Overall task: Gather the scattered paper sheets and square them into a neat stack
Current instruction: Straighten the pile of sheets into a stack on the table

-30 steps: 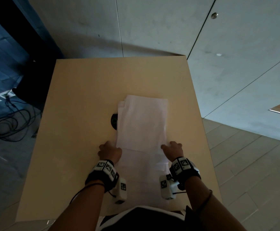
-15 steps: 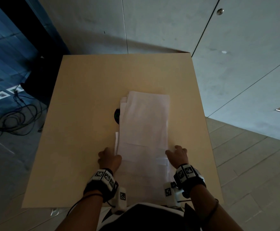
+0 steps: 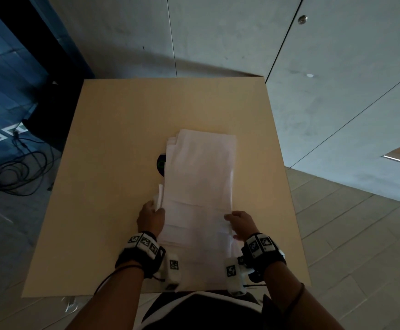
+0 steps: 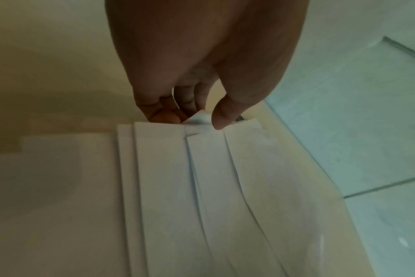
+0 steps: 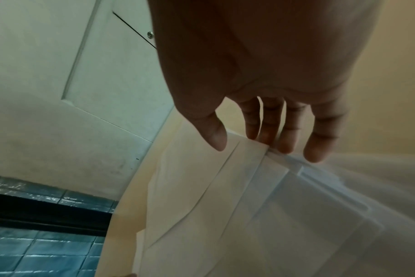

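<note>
The paper sheets (image 3: 200, 198) lay overlapped in a long, uneven pile down the middle of the tan surface (image 3: 113, 139), reaching its near edge. The left hand (image 3: 151, 219) sat at the pile's left edge, its fingers (image 4: 163, 114) curled and thumb pinching a lifted corner. The right hand (image 3: 241, 225) rested at the right edge, fingers (image 5: 287, 138) nearly straight and slightly apart, tips touching the sheets' edges. A dark round object (image 3: 160, 164) showed partly under the pile's left side.
</note>
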A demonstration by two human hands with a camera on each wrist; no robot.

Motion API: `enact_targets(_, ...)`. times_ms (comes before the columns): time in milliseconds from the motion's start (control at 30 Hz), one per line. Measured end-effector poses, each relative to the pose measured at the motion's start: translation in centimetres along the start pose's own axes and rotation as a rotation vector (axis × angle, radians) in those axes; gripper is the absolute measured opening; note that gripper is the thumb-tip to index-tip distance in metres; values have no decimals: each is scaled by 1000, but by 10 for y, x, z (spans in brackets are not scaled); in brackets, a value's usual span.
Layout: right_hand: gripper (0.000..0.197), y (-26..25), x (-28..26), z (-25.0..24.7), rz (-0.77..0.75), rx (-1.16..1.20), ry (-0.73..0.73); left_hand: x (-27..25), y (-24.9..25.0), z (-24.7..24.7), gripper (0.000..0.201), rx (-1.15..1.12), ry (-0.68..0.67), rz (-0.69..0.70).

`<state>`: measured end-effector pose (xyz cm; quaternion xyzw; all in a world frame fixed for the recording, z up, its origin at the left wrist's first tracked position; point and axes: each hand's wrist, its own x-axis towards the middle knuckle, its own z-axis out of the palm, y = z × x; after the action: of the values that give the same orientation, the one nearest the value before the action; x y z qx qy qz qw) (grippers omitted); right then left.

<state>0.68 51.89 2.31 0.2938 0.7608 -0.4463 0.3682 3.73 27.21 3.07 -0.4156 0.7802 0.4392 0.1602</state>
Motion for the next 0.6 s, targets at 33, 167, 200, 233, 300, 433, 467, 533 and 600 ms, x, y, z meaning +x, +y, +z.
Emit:
enact_targets(33, 30, 0, 0, -1, -4, 1, -12, 3, 1, -2, 51, -8, 7, 1)
enact_targets(167, 18, 8, 5, -3, -13, 1, 3, 17, 5, -10, 39, -130, 40, -3)
enact_targets(200, 30, 10, 8, -3, -13, 13, 3, 20, 7, -11, 36, -179, 40, -8)
enact_targets(233, 45, 11, 9, -3, -15, 20, 4, 23, 8, -13, 35, -204, 43, -7)
enact_targets(300, 56, 8, 7, -4, -45, 2, 27, 26, 10, -16, 37, -123, 59, 1)
enact_targets(433, 58, -1, -2, -2, -66, -99, 80, 22, 7, -15, 56, 109, 25, -1)
enact_targets(467, 59, -3, -3, -1, -73, -116, 82, 22, 3, -12, 60, 127, 16, -6)
enact_targets(533, 60, -7, -4, 3, -79, -136, 77, 17, 1, -5, 62, 154, -16, 0)
enact_targets(600, 61, -12, -6, 7, -81, -147, 41, 13, 0, 5, 57, 153, -71, 41)
